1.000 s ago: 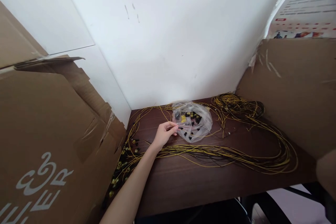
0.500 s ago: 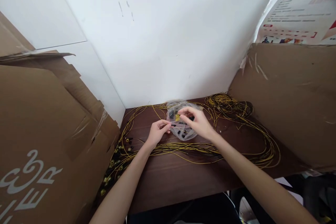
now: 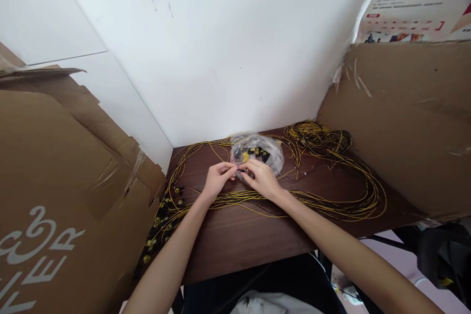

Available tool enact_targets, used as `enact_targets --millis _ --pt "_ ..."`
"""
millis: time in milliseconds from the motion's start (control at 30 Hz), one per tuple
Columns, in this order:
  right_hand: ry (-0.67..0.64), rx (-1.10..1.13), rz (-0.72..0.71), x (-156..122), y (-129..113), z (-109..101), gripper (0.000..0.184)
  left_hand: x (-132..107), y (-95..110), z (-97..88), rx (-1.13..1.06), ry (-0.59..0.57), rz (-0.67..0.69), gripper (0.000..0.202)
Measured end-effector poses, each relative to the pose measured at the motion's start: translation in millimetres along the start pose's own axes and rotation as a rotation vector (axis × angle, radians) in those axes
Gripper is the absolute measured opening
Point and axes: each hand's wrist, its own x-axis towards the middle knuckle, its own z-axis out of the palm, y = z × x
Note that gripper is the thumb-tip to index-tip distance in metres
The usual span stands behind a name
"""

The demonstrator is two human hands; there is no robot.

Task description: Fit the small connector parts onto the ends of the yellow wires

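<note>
My left hand [image 3: 220, 177] pinches one end of a small black connector [image 3: 240, 170], thumb against forefinger. From the other side my right hand [image 3: 262, 179] has its fingertips closed on the same piece, partly hiding it. Just behind the hands lies a clear plastic bag [image 3: 276, 153], spread open on the brown table [image 3: 250, 250]. Small black and yellow parts [image 3: 259, 152] sit inside it. Yellow and black wires [image 3: 253, 199] run across the table beneath my wrists.
A tangled wire coil [image 3: 312, 136] lies at the back right. Wire ends with yellow and black connectors [image 3: 160, 223] are bunched at the left. Cardboard boxes [image 3: 73, 157] rise on the left, with a cardboard panel [image 3: 401, 127] on the right. A white wall [image 3: 221, 59] stands behind.
My right hand has come down and left from above the bag to the black connector at my left fingertips. The bag's contents are less covered. The view has shifted slightly.
</note>
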Motion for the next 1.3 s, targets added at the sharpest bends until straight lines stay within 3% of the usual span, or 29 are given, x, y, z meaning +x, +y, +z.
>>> enact_targets --millis 333,967,1300 --pt "0.100 0.200 0.086 -3.7 -0.2 -0.3 0.017 -1.3 -0.4 0.0 0.057 -0.055 0.032 0.024" --pt "0.137 0.106 0.078 -5.0 5.0 -2.9 0.017 -0.3 -1.4 0.1 -0.037 -0.039 0.032 0.028" --pt "0.068 0.122 -0.006 -6.8 5.0 -0.2 0.016 -2.2 -4.2 1.7 0.115 -0.145 0.081 0.025"
